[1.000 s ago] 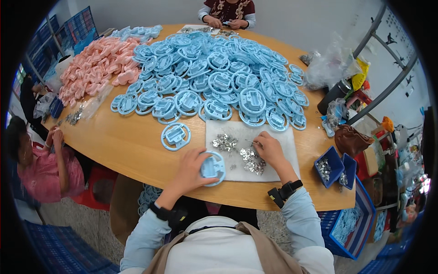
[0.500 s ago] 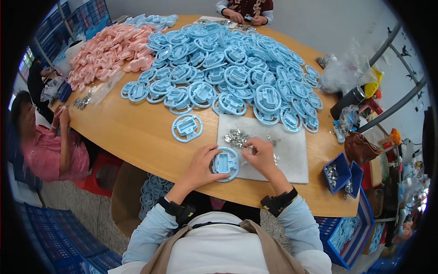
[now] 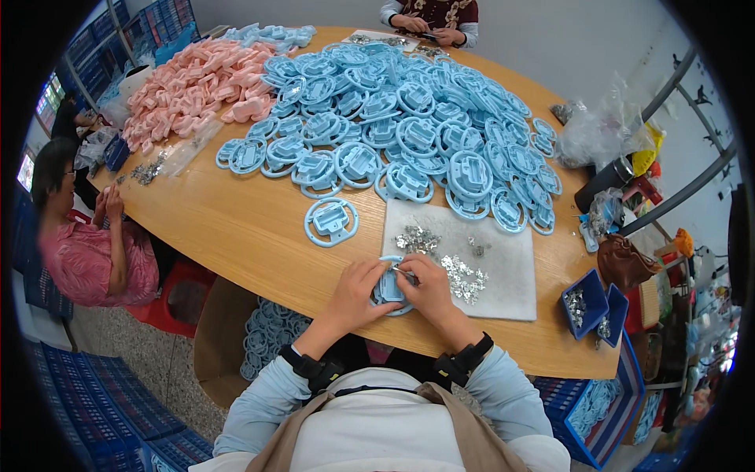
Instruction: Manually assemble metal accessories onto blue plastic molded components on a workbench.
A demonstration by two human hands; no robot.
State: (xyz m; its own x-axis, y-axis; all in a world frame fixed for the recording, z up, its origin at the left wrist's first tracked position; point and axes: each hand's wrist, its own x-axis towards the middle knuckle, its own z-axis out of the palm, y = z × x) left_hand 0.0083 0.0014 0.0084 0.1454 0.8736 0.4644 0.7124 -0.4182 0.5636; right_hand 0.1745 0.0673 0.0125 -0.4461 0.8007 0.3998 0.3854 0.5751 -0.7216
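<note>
A round light-blue plastic ring part (image 3: 388,289) with a rectangular recess lies at the near edge of the table, partly covered by my fingers. My left hand (image 3: 358,296) grips its left side. My right hand (image 3: 425,285) pinches at the part's upper area, finger and thumb closed on a small metal piece, mostly hidden. Right of my hands is a whitish mat (image 3: 503,271) bearing a pile of small metal pieces (image 3: 418,240) and a looser scatter of shiny metal pieces (image 3: 464,279). One more blue ring part (image 3: 331,222) lies alone beyond my left hand.
A large heap of blue ring parts (image 3: 409,134) fills the table's middle, with pink parts (image 3: 200,90) at far left. Blue bins of metal pieces (image 3: 583,303) stand at the right edge. Co-workers sit at left (image 3: 98,244) and far side (image 3: 436,20). A cardboard box (image 3: 216,346) stands below.
My right hand has moved left and nearer, from over the mat's metal pieces onto the blue ring part. My left hand stays on the part, its fingers now further over it.
</note>
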